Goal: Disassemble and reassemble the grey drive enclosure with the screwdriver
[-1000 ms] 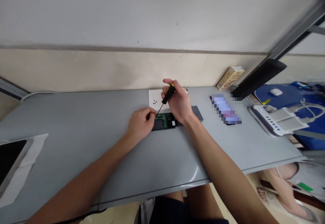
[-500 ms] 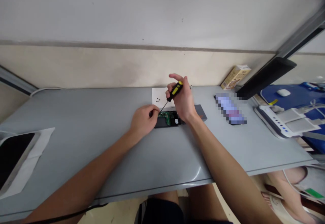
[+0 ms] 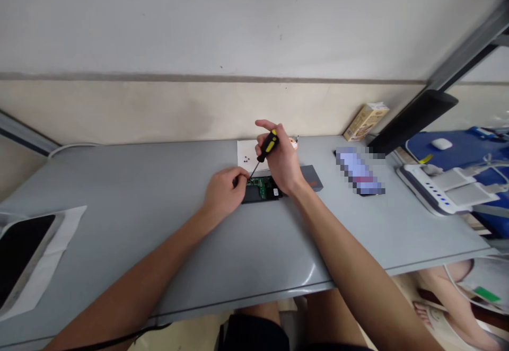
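The right hand [image 3: 283, 163] clenches a black-and-yellow screwdriver [image 3: 267, 147] whose tip, just beside the curled left hand [image 3: 221, 191], its grip unclear, could slip and scratch the green circuit board [image 3: 260, 187].

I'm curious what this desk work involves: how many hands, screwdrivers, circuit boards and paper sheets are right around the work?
hands, the left hand and the right hand: 2
yellow-and-black screwdriver: 1
green circuit board: 1
white paper sheet: 1
total: 5
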